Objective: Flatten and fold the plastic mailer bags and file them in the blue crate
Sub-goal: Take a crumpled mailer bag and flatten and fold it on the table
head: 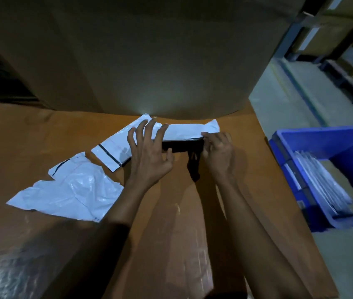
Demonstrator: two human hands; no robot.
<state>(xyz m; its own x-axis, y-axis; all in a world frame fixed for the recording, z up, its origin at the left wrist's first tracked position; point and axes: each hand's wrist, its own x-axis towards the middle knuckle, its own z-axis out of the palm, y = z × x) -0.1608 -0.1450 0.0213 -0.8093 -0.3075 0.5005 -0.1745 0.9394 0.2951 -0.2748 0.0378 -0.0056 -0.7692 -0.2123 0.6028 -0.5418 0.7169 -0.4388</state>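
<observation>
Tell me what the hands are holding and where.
Both hands work one white mailer bag: left hand presses its middle, right hand pinches its folded right edge.

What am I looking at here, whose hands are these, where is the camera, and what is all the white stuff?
There is no machine here. One wide-angle camera worn on a person's head looks forward and down, so you see that person's own bare arms. The left hand presses with spread fingers on a white plastic mailer bag lying on a brown cardboard surface. The right hand pinches the bag's near edge, where it seems to be folding over; the dark strip under it may be shadow or the bag's inner side. A second mailer with a black stripe and a crumpled mailer lie to the left. On the right stands the blue crate with folded mailers filed upright inside. A large cardboard box rises behind.
</observation>
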